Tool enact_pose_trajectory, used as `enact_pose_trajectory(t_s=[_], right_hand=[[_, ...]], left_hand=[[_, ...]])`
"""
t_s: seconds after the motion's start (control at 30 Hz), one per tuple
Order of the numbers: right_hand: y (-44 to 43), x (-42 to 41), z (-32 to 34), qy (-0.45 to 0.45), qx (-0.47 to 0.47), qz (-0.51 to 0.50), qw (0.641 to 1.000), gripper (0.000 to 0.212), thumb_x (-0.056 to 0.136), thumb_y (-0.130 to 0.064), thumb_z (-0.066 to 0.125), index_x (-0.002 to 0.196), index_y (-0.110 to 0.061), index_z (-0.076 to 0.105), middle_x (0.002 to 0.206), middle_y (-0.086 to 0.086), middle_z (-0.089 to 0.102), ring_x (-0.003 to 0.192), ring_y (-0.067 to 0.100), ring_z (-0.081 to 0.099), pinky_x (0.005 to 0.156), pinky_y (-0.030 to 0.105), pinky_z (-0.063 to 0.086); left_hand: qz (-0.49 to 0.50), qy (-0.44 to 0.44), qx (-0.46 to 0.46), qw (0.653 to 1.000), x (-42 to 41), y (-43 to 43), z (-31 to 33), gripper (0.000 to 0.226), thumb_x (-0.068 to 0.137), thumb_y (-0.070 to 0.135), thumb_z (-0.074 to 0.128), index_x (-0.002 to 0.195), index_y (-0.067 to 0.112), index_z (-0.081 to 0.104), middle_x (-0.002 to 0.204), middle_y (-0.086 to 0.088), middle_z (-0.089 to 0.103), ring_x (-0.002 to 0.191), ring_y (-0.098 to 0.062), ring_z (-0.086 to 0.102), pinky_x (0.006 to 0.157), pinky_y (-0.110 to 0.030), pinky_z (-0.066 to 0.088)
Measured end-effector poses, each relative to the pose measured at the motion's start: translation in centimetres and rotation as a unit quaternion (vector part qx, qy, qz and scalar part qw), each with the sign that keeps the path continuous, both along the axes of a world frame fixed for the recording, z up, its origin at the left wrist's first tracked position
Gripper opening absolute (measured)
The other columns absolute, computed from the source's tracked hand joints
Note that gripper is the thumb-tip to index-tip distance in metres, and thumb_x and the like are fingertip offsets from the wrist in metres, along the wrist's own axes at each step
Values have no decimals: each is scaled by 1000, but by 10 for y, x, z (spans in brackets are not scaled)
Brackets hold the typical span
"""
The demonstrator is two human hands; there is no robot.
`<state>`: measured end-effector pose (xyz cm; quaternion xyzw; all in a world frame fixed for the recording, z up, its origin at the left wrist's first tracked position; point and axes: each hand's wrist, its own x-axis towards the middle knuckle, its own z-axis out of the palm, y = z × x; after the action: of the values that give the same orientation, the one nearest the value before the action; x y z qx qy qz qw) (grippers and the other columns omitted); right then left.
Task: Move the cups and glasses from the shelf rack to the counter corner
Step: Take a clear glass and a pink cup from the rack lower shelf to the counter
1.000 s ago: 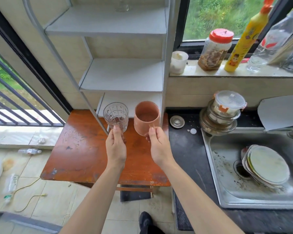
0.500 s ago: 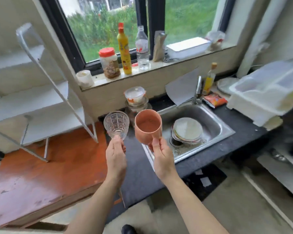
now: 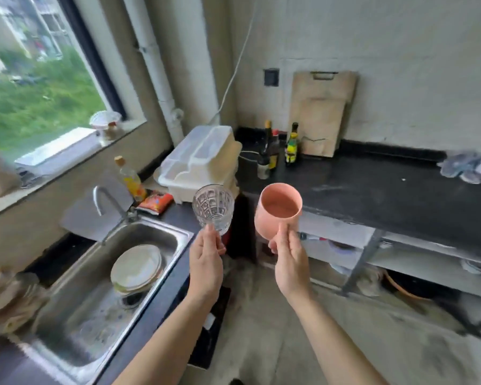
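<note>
My left hand (image 3: 207,266) pinches the base of a clear patterned glass (image 3: 213,207), held upright in the air above the sink's right edge. My right hand (image 3: 289,259) grips a pink cup (image 3: 278,213) by its lower side, also upright and in the air, just in front of the black counter (image 3: 372,187). Both vessels look empty. The counter's far corner (image 3: 250,140) lies beyond them, by the wall. The shelf rack is out of view.
A white plastic dish box (image 3: 203,159) sits left of the corner, with several sauce bottles (image 3: 278,148) and a leaning cutting board (image 3: 321,115) behind. A steel sink (image 3: 100,295) with plates (image 3: 136,266) is at lower left. Crumpled plastic (image 3: 468,166) lies at the counter's right.
The view has swung right from the shelf rack past the sink to the counter corner. Both hands keep the glass and cup held in front of me.
</note>
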<state>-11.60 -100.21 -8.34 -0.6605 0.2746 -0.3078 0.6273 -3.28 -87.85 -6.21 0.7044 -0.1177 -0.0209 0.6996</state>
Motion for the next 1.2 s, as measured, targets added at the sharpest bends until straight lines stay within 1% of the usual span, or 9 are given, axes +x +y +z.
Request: enact_pose_trajectory(t_s=[0.13, 0.27, 0.5, 0.6, 0.7, 0.87, 0.93, 1.07, 1.2], right_hand=[[-87, -22, -2, 8, 3, -97, 995, 38, 107, -42, 34, 95, -17, 60, 82, -3, 63, 84, 8, 63, 72, 8, 41], [-151, -40, -2, 9, -8, -163, 987, 37, 106, -40, 36, 88, -16, 58, 80, -1, 60, 80, 10, 62, 72, 9, 43], [-281, -104, 7, 43, -40, -326, 944, 44, 105, -46, 36, 79, -18, 58, 76, -4, 62, 75, 5, 61, 69, 9, 43], [-316, -141, 3, 47, -30, -383, 922, 45, 104, -46, 36, 82, -15, 59, 77, -7, 63, 77, -2, 62, 71, 7, 43], [-350, -170, -2, 38, -3, -414, 909, 43, 100, -48, 36, 97, -14, 62, 90, -6, 66, 82, -5, 64, 76, 11, 48], [-422, -206, -17, 11, 31, -438, 898, 36, 98, -50, 38, 106, -26, 63, 104, -3, 65, 90, -10, 63, 75, 6, 48], [-458, -221, -26, 32, 37, -440, 897, 38, 99, -52, 36, 105, -24, 62, 102, -3, 65, 90, -4, 64, 78, 13, 51], [-533, -245, -38, 66, 59, -419, 904, 30, 102, -54, 33, 107, -39, 58, 104, -10, 65, 94, 6, 65, 85, 24, 51], [-613, -259, -38, 88, 60, -401, 910, 38, 101, -54, 31, 103, -29, 60, 96, -8, 63, 89, 5, 62, 80, 20, 46]], left_hand=[[-104, -9, 4, 994, 5, -100, -4, 52, 98, 48, 38, 71, 3, 41, 66, 3, 43, 65, -10, 42, 71, -30, 44], [-180, -15, -5, 984, 7, -187, -12, 53, 99, 48, 38, 68, 4, 42, 62, 5, 44, 59, -5, 40, 57, -14, 36], [-349, 27, -17, 936, -27, -378, -3, 52, 98, 50, 39, 71, 5, 41, 66, 1, 44, 62, -9, 40, 56, -14, 37], [-411, 34, -8, 911, -60, -433, -4, 51, 101, 47, 39, 72, 4, 41, 67, 1, 44, 64, -9, 41, 63, -20, 40], [-456, 54, 12, 888, -91, -481, -3, 48, 104, 39, 40, 70, 7, 41, 67, 2, 43, 66, -11, 40, 72, -33, 41], [-488, 68, 56, 868, -132, -559, -19, 42, 102, 39, 40, 70, 13, 46, 69, 7, 47, 67, -7, 46, 77, -35, 45], [-487, 77, 83, 866, -147, -593, -25, 38, 99, 41, 41, 72, 15, 48, 71, 8, 49, 71, -8, 47, 78, -34, 45], [-469, 116, 138, 865, -166, -666, -32, 39, 103, 40, 41, 77, 14, 54, 82, 4, 52, 83, -16, 50, 85, -36, 45], [-457, 85, 160, 871, -170, -733, -37, 43, 102, 40, 42, 83, 11, 66, 82, 8, 46, 84, -15, 46, 69, -26, 38]])
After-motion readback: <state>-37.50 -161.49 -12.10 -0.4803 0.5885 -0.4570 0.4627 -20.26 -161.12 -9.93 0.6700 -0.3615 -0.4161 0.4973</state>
